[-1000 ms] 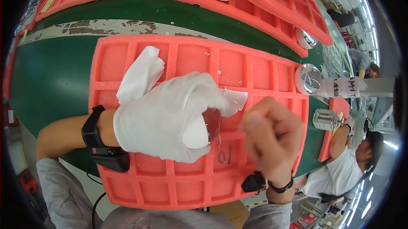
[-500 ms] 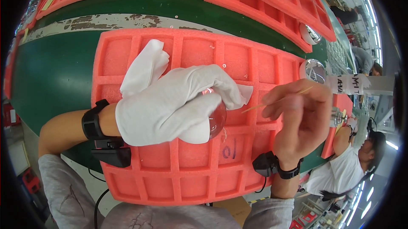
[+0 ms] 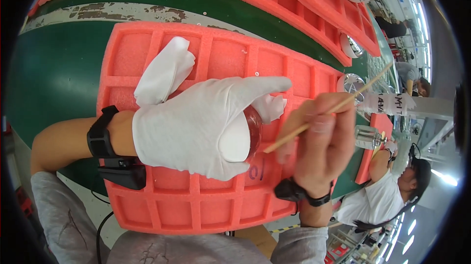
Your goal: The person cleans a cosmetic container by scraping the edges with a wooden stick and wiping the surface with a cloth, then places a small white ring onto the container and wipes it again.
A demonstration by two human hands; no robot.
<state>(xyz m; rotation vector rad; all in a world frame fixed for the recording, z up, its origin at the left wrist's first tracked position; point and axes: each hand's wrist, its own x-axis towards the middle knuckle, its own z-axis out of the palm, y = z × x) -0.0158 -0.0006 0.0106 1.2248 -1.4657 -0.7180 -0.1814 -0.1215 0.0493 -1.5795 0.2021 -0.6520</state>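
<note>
My left hand (image 3: 184,124), in a white cloth glove, curves around a round white piece (image 3: 235,140) with a clear, glassy dome (image 3: 254,125) on its right side. The glove's thumb side stretches out to the right above it. My bare right hand (image 3: 319,141) pinches a thin wooden stick (image 3: 360,90), whose lower tip points at the dome and seems just short of it. Beneath both hands lies a pink foam tray (image 3: 131,54) with square pockets. A crumpled white cloth (image 3: 164,70) rests on the tray behind my left hand.
Several white and shiny domed pieces sit in stacked pink trays (image 3: 294,19) at the far right. A glass piece with a metal end (image 3: 368,137) lies beyond my right hand, near a taped pale post (image 3: 392,103). Another person (image 3: 378,193) sits at the right.
My left hand's fingers have spread, baring more of the white piece. My right hand has come left and down, with the stick's tip now closer to the dome and its other end raised.
</note>
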